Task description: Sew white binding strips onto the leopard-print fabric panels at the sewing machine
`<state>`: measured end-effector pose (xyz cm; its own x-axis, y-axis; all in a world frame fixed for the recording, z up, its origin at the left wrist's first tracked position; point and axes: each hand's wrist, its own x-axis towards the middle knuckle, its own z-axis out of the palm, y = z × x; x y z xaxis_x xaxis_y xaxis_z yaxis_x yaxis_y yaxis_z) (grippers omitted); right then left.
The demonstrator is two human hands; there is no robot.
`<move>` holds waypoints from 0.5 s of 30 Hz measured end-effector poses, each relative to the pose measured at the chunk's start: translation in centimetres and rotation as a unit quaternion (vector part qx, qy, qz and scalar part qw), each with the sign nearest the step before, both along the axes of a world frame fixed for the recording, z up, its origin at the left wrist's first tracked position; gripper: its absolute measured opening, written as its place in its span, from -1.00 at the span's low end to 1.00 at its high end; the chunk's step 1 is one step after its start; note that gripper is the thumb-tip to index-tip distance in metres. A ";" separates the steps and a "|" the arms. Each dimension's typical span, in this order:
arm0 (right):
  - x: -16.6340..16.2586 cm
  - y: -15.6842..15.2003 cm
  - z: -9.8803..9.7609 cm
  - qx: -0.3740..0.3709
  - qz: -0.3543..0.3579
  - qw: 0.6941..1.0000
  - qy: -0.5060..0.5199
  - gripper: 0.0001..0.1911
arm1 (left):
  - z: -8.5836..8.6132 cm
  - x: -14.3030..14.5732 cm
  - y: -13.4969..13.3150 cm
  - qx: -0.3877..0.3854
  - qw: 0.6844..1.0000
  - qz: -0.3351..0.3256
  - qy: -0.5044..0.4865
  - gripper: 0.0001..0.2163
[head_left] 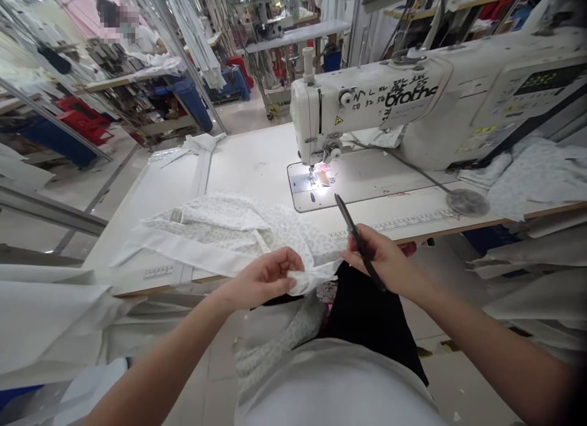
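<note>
A white garment piece with a pale grey pattern [220, 215] lies across the front of the sewing table, and its near end hangs over the edge toward my lap. My left hand [270, 273] pinches a gathered white edge of it between thumb and fingers. In my right hand [378, 255] is a dark pair of thread snips [347, 214], slanted with the tip up toward the sewing machine. The right fingertips also meet the garment's right end. Beyond both hands stands the white sewing machine [358, 108], its needle area lit and no cloth under the foot.
A round clear disc on a rod [468, 201] rests at the table's right, beside folded patterned cloth [541, 169]. Measuring tape [403, 224] runs along the front edge. White scraps [202, 143] lie at the far left corner. Another person [137, 38] sits farther back on the left.
</note>
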<state>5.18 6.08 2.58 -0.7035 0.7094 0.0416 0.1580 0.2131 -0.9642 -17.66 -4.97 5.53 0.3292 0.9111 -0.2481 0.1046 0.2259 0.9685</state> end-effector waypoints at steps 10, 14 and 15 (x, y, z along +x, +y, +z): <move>2.2 1.1 -0.2 -0.082 0.010 0.996 -0.031 -0.75 | -1.4 2.9 2.0 0.060 0.974 0.048 0.212 -0.77; 2.7 -0.1 0.3 -0.062 0.006 0.996 -0.060 -0.73 | -1.9 2.8 2.1 0.045 0.982 0.096 0.158 -0.77; 3.2 -0.7 0.3 -0.072 0.023 0.994 -0.074 -0.73 | -1.9 2.6 2.0 0.037 0.984 0.101 0.140 -0.78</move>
<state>8.38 5.40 2.90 -0.7255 0.6681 -0.1649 0.2941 0.0844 -0.9520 -15.09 -2.95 3.62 0.0675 0.9698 -0.2342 0.3295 0.1999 0.9228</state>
